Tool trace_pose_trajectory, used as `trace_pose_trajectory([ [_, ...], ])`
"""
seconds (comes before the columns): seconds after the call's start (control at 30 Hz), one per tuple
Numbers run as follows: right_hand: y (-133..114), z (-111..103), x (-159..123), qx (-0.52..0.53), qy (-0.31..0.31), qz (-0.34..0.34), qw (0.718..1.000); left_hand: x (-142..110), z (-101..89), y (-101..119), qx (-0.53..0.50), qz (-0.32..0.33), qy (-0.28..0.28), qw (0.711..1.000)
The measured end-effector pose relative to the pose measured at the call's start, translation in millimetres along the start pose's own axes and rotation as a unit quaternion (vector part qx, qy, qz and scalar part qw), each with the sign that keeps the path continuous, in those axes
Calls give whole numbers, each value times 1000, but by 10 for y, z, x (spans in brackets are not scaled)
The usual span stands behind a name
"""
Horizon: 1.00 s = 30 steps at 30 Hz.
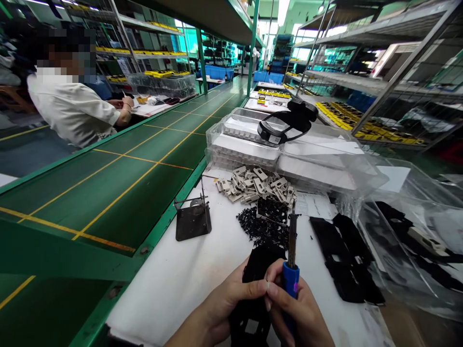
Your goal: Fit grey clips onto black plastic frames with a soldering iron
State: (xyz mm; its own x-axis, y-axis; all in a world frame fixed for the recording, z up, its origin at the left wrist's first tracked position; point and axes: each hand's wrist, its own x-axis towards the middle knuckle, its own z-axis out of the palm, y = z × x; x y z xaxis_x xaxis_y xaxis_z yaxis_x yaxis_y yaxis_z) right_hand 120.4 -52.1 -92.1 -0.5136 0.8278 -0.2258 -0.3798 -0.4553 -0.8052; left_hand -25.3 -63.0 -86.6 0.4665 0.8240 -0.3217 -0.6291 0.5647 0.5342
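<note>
My left hand [233,296] is closed round a flat black panel [263,262] with square cut-outs, held low over the white table. In my right hand [294,306] is a soldering iron [291,279] with a blue handle, its metal barrel pointing away from me. Both thumbs meet over the panel; whatever lies between the fingertips is too small to make out. Beyond the hands is a heap of small black parts [253,225], some in a small box [272,210]. Behind it lies a pile of cream-coloured plastic pieces [258,184].
A soldering iron stand [194,219] sits left. More black panels [343,260] lie right, beside a clear plastic bin [415,246]. Clear trays [246,149] carry a black head strap [285,123]. A green conveyor [152,149] runs along the left; a person [77,106] sits across it.
</note>
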Motion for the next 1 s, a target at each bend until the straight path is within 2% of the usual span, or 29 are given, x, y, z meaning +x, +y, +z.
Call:
trace_pose_trajectory([
  [0.1,-19,-35,-19,5,-6,7,1000,21,-6,-48,-17,-17,-18,1000],
  [0.27,-100,4,-120,-36,54,24,998,20,43,-69,-18,-10,-6,1000],
  [0.33,-138,40,-153,-46,100,30,994,0,72,-57,4,-1,21,1000],
  [0.43,-192,67,-151,-91,165,17,982,-29,105,-43,80,14,97,992],
  [0.53,-239,52,-78,-168,208,-26,963,-34,126,-23,148,9,153,977],
  [0.67,-280,32,69,-285,239,-74,925,-12,153,34,186,17,134,973],
  [0.8,-253,29,148,-377,252,-168,875,-14,186,82,221,30,121,967],
  [0.87,-219,20,138,-390,269,-174,863,-26,195,91,234,39,127,963],
  [1.0,-194,11,62,-393,303,-141,856,-42,187,96,247,43,136,958],
])
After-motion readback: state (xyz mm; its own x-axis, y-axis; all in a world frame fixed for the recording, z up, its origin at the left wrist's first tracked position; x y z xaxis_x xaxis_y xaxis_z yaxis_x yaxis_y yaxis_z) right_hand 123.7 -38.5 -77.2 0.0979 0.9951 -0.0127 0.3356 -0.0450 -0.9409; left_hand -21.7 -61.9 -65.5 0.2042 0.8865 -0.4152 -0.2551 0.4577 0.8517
